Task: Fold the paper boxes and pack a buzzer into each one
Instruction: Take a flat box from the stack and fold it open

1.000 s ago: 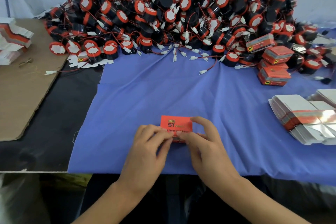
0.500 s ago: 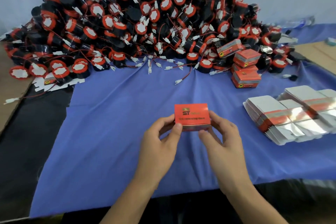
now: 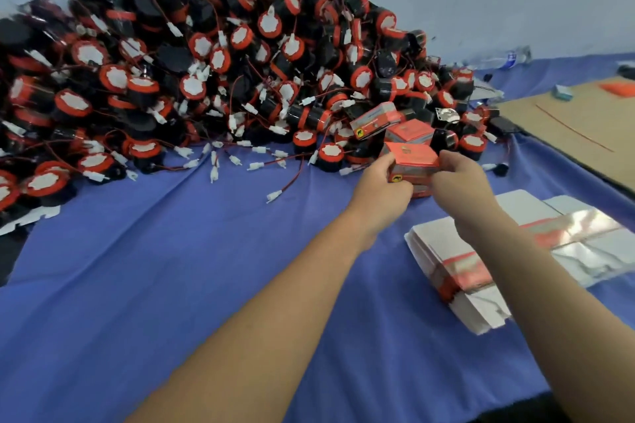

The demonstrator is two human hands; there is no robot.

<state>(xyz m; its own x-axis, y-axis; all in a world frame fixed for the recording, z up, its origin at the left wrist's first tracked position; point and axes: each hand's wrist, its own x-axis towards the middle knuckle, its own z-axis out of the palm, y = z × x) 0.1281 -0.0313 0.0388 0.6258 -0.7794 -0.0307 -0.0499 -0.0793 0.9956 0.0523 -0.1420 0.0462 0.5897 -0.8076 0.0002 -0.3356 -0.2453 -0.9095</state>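
A folded red paper box (image 3: 412, 161) is held between both my hands at the right foot of the buzzer pile. My left hand (image 3: 381, 187) grips its left end, my right hand (image 3: 460, 180) grips its right end. It sits on top of another red box, partly hidden under it. Two more red boxes (image 3: 409, 130) lie just behind, against the pile. The huge heap of black-and-red buzzers (image 3: 206, 72) with white connectors fills the back of the blue cloth (image 3: 171, 268). Flat unfolded boxes (image 3: 457, 264) lie in a stack under my right forearm.
A sheet of brown cardboard (image 3: 577, 127) lies at the right with small items on it. Loose red wires with white plugs (image 3: 275, 194) trail onto the cloth in front of the heap. A white cut-out sheet (image 3: 27, 220) pokes out at the left.
Both hands have carried the red box from in front of me to the far right, onto the finished boxes by the pile. The camera has turned right with them.
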